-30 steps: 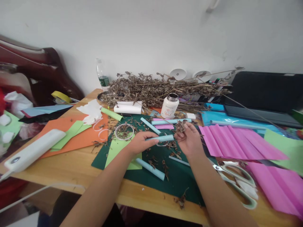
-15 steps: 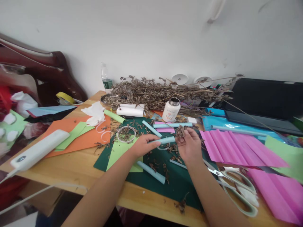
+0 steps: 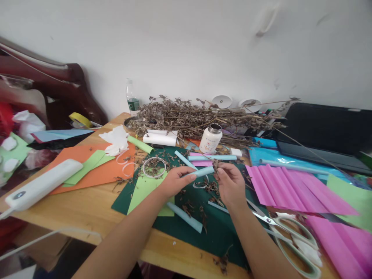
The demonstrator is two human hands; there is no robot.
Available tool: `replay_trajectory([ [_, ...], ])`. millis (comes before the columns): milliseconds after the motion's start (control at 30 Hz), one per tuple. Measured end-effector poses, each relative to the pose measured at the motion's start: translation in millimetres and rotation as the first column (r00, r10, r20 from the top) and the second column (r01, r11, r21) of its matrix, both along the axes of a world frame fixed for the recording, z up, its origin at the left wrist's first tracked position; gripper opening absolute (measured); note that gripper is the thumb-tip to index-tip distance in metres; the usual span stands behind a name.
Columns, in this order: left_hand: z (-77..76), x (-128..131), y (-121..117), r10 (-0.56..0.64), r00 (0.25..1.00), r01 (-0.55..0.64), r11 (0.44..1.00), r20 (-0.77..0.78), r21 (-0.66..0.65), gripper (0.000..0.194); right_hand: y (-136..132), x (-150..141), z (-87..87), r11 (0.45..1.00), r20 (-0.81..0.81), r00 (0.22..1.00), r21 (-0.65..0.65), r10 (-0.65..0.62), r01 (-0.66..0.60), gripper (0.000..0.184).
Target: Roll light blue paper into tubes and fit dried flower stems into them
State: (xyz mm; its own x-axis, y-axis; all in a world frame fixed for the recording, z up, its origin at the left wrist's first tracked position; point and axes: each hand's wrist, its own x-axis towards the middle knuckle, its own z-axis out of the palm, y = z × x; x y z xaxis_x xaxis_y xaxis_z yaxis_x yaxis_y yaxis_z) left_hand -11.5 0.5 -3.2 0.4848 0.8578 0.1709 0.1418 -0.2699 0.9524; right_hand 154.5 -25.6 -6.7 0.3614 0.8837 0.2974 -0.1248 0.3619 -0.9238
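Observation:
My left hand (image 3: 174, 179) is closed round a light blue rolled paper tube (image 3: 202, 171), held level over the dark green sheet (image 3: 215, 224). My right hand (image 3: 229, 182) pinches a small dried brown sprig (image 3: 215, 166) right at the tube's right end. Crumbled dry leaves lie scattered on the green sheet under both hands. Another blue tube (image 3: 185, 217) lies near the front, and two more blue tubes (image 3: 211, 157) lie behind my hands.
A heap of dried branches (image 3: 197, 118) runs along the wall, with a white bottle (image 3: 210, 138) in front. Scissors (image 3: 290, 234) and pleated pink paper (image 3: 293, 184) lie right. Orange paper (image 3: 95, 166), a tape ring (image 3: 154, 167) and a white device (image 3: 40, 184) lie left.
My right hand has brought the dried sprig leftward up to the end of the blue tube. The camera has tilted a little, so the table sits lower in view.

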Motion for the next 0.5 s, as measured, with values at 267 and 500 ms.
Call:
replay_trajectory([
  [267, 2.5, -2, 0, 0.051, 0.998, -0.049, 0.998, -0.044, 0.05, 0.029, -11, 13, 14.1, 0.985, 0.591, 0.801, 0.17, -0.095, -0.009, 0.015],
  [500, 7.4, -4, 0, 0.02, 0.996, -0.01, 0.994, -0.091, 0.105, 0.027, -8, 21, 18.9, 0.989, 0.627, 0.778, 0.135, -0.039, -0.058, 0.005],
])
